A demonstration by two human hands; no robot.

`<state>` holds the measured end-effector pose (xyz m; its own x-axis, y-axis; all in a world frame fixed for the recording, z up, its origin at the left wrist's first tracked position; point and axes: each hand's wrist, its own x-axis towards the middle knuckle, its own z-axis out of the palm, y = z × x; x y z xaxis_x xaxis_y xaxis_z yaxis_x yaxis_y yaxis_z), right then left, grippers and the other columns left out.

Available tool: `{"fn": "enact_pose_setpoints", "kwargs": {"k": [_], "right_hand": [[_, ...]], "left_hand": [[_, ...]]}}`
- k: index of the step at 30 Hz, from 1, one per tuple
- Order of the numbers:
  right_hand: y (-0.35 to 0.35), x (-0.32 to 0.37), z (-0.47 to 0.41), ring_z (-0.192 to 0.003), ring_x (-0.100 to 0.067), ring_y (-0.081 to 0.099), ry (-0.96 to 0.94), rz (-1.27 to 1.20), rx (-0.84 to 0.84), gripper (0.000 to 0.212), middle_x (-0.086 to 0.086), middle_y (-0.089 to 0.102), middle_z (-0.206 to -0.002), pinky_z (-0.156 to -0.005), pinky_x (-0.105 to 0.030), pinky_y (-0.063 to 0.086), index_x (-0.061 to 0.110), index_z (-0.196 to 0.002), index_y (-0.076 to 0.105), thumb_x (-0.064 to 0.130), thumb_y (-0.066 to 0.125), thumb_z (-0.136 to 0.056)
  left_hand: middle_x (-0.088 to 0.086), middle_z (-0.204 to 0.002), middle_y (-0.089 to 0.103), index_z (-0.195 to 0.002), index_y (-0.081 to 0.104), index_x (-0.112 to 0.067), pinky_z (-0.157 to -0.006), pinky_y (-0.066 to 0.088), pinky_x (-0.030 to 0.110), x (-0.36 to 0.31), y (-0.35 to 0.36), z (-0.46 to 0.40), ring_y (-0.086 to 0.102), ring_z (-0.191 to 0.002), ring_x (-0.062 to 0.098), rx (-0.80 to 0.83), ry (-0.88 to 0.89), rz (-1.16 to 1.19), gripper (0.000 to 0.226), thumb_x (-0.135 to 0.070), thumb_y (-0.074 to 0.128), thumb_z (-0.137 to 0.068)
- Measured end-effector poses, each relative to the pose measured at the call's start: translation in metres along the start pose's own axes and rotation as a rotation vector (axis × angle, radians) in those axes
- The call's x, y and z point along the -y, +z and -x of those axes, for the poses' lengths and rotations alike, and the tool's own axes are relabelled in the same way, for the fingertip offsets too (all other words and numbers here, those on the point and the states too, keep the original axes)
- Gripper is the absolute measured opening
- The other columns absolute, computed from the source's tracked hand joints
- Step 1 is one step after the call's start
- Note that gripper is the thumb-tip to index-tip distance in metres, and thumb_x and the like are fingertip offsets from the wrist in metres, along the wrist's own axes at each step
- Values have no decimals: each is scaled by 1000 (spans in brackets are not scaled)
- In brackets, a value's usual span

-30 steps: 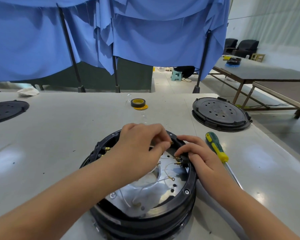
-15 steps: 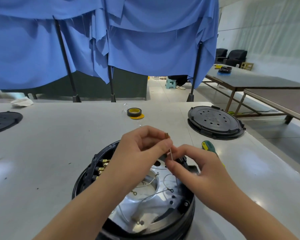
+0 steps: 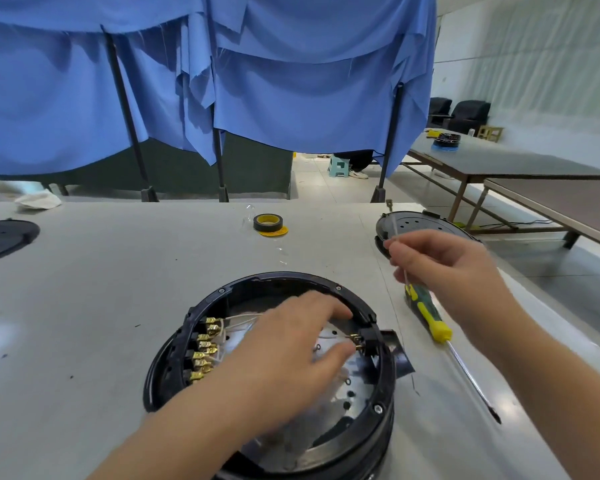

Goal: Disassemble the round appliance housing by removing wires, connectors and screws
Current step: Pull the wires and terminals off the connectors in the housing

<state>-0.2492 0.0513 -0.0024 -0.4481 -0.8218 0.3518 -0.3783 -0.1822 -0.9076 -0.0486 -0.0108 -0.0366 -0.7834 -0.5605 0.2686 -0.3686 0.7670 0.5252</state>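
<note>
Head view: your right hand (image 3: 444,268) pinches a freed white wire (image 3: 395,230) aloft, left hand (image 3: 291,348) open inside the round housing (image 3: 378,407) on the surface (image 3: 84,289); steady it, pull connectors (image 3: 355,339) straight.

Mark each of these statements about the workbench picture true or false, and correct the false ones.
1. The right hand pinches a thin white wire with a small terminal at its top end. True.
2. The screwdriver is held in the left hand. False: it lies on the table, right of the round housing.
3. The left hand reaches into the round housing. True.
4. The roll of tape sits inside the housing. False: it lies on the table beyond the housing.
5. A row of brass connectors lines the housing's left inner wall. True.
6. The perforated black lid covers the housing. False: it lies apart at the table's right edge.
</note>
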Motion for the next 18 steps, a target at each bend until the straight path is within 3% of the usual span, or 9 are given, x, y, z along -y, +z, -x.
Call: {"fn": "enact_pose_setpoints", "kwargs": {"k": [4, 7, 9, 13, 18], "right_hand": [[4, -40, -49, -68, -3, 64, 101, 379, 104, 4, 4, 72, -76, -68, -21, 54, 26, -84, 75, 26, 70, -84], [19, -72, -76, -75, -4, 62, 120, 636, 202, 10, 7, 72, -83, -66, -20, 46, 20, -89, 76, 26, 70, -85], [29, -89, -88, -75, -11, 64, 145, 757, 252, 10, 2, 73, -87, -69, -24, 49, 18, -90, 77, 23, 70, -84], [40, -107, -103, -76, -11, 61, 163, 845, 243, 7, 1, 74, -89, -70, -26, 47, 19, -87, 77, 20, 71, -82], [41, -109, -101, -91, -14, 58, 157, 803, 184, 20, 1, 66, -104, -79, -26, 44, 18, -107, 69, 22, 64, -88]], "left_hand": [[-21, -124, 50, -125, 44, -40, -97, 33, 21, -1, 7, 1, 43, -115, 0, 72, 69, -134, 33, -48, 47, -93], [-19, -126, 50, -127, 44, -37, -96, 31, 22, 0, 7, 0, 43, -115, 3, 61, 93, -154, 34, -46, 46, -94], [-17, -126, 50, -128, 45, -35, -96, 31, 23, 0, 8, 0, 45, -115, 4, 65, 104, -156, 34, -44, 46, -95], [-16, -124, 51, -128, 45, -33, -96, 32, 26, 1, 8, -1, 45, -113, 6, 65, 119, -166, 33, -42, 46, -96], [-17, -125, 50, -127, 45, -33, -96, 32, 25, 1, 8, -1, 45, -113, 5, 69, 124, -151, 33, -42, 45, -96]]}}
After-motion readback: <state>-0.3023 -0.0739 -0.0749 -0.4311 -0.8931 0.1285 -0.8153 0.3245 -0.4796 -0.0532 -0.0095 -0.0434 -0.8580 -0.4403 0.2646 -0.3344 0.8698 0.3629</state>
